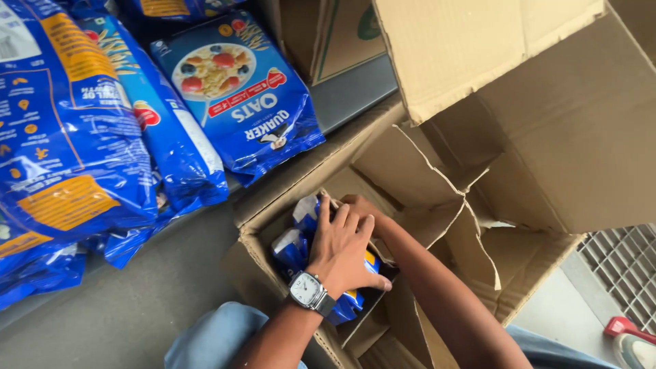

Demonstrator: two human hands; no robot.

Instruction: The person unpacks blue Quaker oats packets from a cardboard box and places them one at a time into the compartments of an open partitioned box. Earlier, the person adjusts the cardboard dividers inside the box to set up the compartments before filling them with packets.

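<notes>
Inside the torn brown cardboard carton near the middle, the left hand, wearing a square wristwatch, lies flat with fingers spread on a blue plastic food pouch; the right hand reaches in beside it, its grip hidden; more blue pouches are stacked far left

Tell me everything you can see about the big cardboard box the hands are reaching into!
The cardboard box is plain brown and stands open on the grey floor. Its flaps are up and bent, and an inner flap is torn along a jagged line. Blue bags sit inside. The left hand, with a wristwatch, lies flat on those bags, and the right hand reaches in behind it. More blue bags lie in a pile beside the box.
</notes>
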